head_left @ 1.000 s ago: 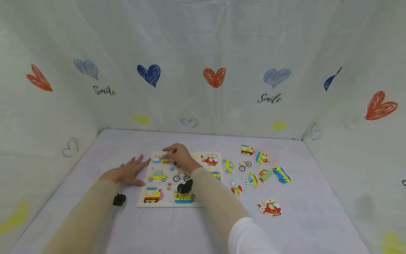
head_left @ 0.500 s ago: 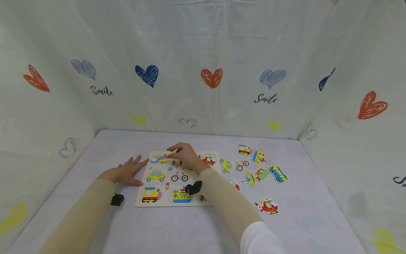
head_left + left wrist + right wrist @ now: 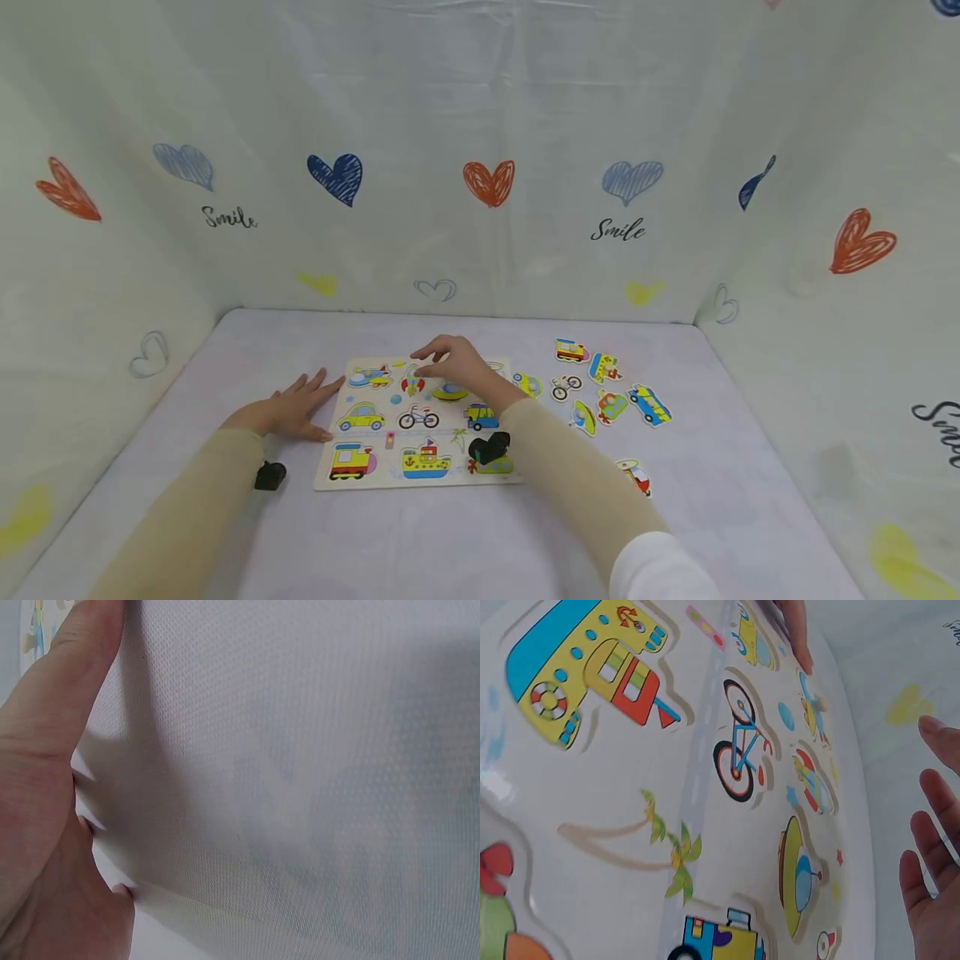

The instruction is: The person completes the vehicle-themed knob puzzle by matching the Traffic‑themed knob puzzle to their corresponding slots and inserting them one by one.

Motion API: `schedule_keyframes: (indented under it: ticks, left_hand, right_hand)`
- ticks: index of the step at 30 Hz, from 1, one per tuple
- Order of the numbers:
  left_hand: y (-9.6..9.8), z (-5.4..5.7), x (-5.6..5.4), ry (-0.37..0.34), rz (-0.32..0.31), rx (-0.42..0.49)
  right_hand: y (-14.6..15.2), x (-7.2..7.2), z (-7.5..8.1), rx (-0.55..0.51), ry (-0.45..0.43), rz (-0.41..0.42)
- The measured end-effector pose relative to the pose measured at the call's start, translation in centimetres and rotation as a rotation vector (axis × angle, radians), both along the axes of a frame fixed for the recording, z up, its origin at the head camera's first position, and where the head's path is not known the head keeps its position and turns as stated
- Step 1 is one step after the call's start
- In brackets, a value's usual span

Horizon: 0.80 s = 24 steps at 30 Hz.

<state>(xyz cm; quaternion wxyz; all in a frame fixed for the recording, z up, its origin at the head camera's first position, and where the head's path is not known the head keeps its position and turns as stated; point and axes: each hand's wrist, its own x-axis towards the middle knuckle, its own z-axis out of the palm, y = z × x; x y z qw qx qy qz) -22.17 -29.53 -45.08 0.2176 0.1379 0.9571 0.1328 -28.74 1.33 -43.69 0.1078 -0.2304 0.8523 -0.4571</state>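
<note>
Right hand (image 3: 463,371): fingers loosely curved and apart, nothing held; it hovers over the far part of the board, at 1 o'clock from its middle (12 being the far side), fingertips near the rocket picture (image 3: 412,386).
Left hand (image 3: 291,412): fingers spread wide, gripping nothing, laid flat at the board's 9 o'clock edge.
Plane (image 3: 370,377): a knobbed piece at its place on the board, between 10 and 11 o'clock.
Board (image 3: 385,477): flat on the worktop (image 3: 420,542), with other vehicle pictures, among them a bicycle at the middle and a ship at 6 o'clock.
Loose pieces: train (image 3: 572,351), ship piece (image 3: 602,369) and bicycle piece (image 3: 566,388) between 2 and 3 o'clock; bus (image 3: 649,406) farther out near 3; helicopter (image 3: 637,477), partly behind the right sleeve (image 3: 577,483), between 3 and 4.
Cloth (image 3: 405,242): heart-printed, standing behind at 12 o'clock.
</note>
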Motion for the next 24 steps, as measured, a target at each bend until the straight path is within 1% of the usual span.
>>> schedule_keyframes:
  ticks: [5,9,13,18,24]
  left_hand:
    - [0.0,0.0,0.1,0.005,0.017,-0.021]
    - [0.1,0.1,0.3,0.006,0.013,-0.047]
    - [0.0,0.0,0.2,0.006,0.007,-0.051]
    - [0.2,-0.1,0.2,0.007,0.014,-0.041]
    - [0.5,-0.1,0.1,0.010,0.014,-0.046]
  right_hand:
    - [1.8,0.7,0.6,0.061,0.019,0.041]
    - [3.4,0.8,0.6,0.074,0.024,0.055]
    - [4.8,0.9,0.7,0.072,0.017,0.062]
    - [6.7,1.3,0.6,0.094,0.028,0.063]
    - [8.9,2.2,0.7,0.107,0.011,0.043]
